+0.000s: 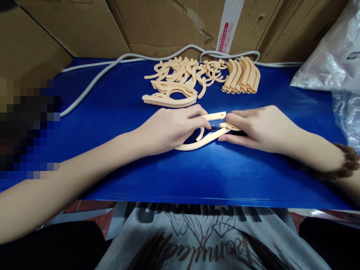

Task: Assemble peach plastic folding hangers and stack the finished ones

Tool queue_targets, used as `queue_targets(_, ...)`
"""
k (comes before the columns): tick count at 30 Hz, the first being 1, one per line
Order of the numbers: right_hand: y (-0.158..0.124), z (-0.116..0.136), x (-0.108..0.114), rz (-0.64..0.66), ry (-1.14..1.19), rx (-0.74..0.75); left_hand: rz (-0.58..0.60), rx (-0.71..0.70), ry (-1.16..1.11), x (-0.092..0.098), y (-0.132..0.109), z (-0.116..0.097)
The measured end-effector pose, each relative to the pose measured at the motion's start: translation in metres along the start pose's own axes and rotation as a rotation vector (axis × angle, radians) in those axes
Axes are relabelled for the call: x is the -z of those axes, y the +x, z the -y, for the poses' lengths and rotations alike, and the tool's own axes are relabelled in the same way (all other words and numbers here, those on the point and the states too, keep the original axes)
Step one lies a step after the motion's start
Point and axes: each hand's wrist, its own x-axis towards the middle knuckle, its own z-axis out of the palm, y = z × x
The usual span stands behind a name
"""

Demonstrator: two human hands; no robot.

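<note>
Fingers [198, 123] of my left hand [171, 129] are closed over one end of a peach curved piece [202, 141]; my right hand [255, 129] pinches the other end, along with a straight bar [215, 116] just behind it; the piece lies at the middle of the blue tabletop [112, 105], long axis running left to right between both hands, equally near each; a pile of parts [180, 80] sits toward the far edge.
</note>
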Motion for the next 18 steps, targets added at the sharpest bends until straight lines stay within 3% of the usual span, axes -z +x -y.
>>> queue_targets(13, 0.0011, -0.0001, -0.0033, 0.011, 0.020, 0.010, 0.007, 0.007, -0.024, -0.0021, 0.0011, -0.0012)
queue_targets(18, 0.0003, 0.0006, -0.0019, 0.014, 0.023, 0.008, -0.059, -0.047, -0.039, -0.0001, 0.0011, -0.0057)
